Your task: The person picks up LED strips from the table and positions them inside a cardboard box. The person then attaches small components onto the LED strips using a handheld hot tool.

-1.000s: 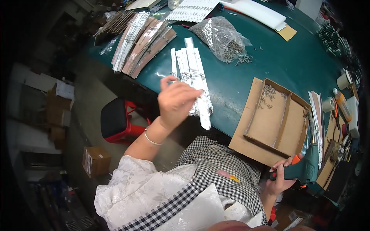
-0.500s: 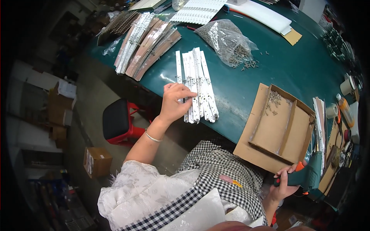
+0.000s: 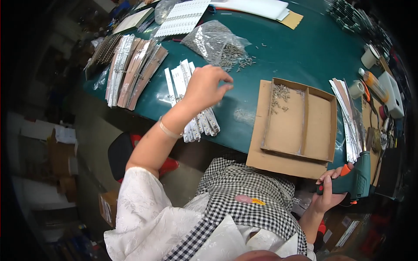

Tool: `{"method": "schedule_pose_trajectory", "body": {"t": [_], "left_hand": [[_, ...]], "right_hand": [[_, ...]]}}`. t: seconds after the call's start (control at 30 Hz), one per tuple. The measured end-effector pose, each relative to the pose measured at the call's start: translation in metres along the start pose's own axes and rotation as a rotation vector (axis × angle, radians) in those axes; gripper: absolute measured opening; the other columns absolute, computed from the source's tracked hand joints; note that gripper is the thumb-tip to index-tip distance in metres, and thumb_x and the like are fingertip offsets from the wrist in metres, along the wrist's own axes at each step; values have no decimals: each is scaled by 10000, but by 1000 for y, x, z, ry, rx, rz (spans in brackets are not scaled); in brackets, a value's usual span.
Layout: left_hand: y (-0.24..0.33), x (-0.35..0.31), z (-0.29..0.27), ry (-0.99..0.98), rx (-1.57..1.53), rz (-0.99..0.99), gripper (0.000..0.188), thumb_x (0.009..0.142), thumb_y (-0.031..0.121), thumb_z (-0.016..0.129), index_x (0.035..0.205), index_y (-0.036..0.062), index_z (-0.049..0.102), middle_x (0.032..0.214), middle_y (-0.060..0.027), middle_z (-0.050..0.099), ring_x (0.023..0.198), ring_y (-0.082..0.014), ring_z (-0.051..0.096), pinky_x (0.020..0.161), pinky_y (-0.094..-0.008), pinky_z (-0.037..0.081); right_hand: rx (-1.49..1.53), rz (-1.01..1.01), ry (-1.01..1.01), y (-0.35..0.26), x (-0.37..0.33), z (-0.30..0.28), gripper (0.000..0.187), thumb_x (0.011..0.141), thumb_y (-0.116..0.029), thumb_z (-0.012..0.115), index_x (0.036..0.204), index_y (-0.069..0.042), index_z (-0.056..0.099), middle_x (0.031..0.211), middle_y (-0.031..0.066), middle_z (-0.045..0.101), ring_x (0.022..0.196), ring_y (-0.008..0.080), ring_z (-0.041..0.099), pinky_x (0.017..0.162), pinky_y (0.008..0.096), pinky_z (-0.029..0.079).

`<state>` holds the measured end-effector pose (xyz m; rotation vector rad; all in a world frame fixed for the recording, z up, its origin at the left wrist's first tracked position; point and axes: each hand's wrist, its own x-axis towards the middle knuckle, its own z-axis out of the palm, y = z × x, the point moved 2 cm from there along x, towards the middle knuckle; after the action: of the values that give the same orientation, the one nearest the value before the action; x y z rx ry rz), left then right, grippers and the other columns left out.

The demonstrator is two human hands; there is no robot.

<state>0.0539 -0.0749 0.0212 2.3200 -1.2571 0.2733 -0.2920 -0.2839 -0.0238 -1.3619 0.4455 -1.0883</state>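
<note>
Left grip (image 3: 204,89): loosely parted, thumb and fingertips pointing right with a gap between them; I see nothing in that gap, though my palm is hidden.
Strips (image 3: 203,124): white, in a loose bundle at the near edge of the counter (image 3: 296,52), directly below my left grip and wrist; from this view I cannot tell whether I touch them.
Long axis: far left to near right; my left forearm (image 3: 152,145) crosses over it from the near left.
Nearer hand: my left, by far.
Right grip (image 3: 328,191): well apart at the near right, fingers wrapped around the handle of the green tool (image 3: 360,176).
Box (image 3: 317,126): between my two grips, right of the strips, its divider running near to far.
Screws (image 3: 279,98): toward the far end of the box's left compartment, right of my left grip.
Bag (image 3: 213,41): beyond my left grip, on the far side, more screws spilling at its right.
</note>
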Motion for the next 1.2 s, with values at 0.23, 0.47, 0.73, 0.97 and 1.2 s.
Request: {"method": "schedule_pose_trajectory", "body": {"t": [0.23, 0.47, 0.73, 0.97, 1.2], "left_hand": [[-42, 73, 71, -350, 274, -300, 281, 763, 358, 783, 877, 102, 768, 878, -151, 730, 854, -352, 695, 737, -454, 545], [-87, 72, 87, -262, -4, -205, 175, 722, 180, 827, 763, 49, 718, 675, -76, 683, 611, -186, 641, 594, -331, 492], [-81, 77, 86, -285, -44, -307, 180, 699, 94, 839, 779, -8, 715, 683, -67, 695, 621, -140, 649, 597, -296, 514], [-77, 73, 82, -305, -97, -454, 177, 693, 78, 835, 792, -16, 721, 699, -88, 706, 649, -166, 687, 598, -315, 532], [-81, 56, 86, -202, 38, -291, 136, 704, 110, 800, 794, 35, 730, 710, -126, 700, 664, -246, 690, 649, -350, 537]], "right_hand": [[-149, -13, 169, -6, 1, -48, 669, 808, 80, 624, 1413, 66, 339, 916, 68, 473, 709, 159, 580, 553, 248, 502], [-579, -127, 294, 9, 56, -104, 378, 832, 53, 698, 1188, 32, 573, 898, 44, 650, 837, 110, 624, 765, 281, 513], [-1233, -375, 76, -3, 132, -109, 630, 735, -47, 795, 1300, -69, 518, 1124, 200, 650, 1010, 412, 633, 842, 421, 513], [-1321, -140, -142, 6, 144, -117, 635, 703, -32, 793, 1275, -80, 522, 1197, 165, 637, 1069, 382, 617, 859, 461, 500], [-1050, -70, -73, -6, 135, -109, 617, 706, 51, 753, 1273, -45, 527, 1079, 147, 666, 966, 272, 653, 839, 359, 510]]}}
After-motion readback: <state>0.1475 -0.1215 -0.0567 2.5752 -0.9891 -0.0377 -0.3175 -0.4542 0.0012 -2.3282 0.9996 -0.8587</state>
